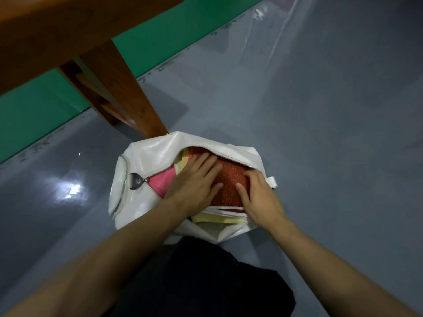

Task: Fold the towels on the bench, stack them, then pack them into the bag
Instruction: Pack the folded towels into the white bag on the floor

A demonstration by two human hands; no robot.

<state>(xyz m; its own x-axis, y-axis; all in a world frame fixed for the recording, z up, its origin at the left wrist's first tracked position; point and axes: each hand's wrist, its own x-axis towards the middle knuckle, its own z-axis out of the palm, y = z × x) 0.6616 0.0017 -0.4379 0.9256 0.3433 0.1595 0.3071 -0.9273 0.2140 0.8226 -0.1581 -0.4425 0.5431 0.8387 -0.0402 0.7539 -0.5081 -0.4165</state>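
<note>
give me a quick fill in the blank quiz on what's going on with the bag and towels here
1. Both hands, left hand and right hand, press on the ____ towel on top of the stack.
2. The white bag sits on the grey ____.
3. The bag's zipper pull lies at the bag's ____ end in the head view.
4. Beside the left hand, a ____ towel shows under the zipper.

Missing words: orange; floor; left; pink
</note>
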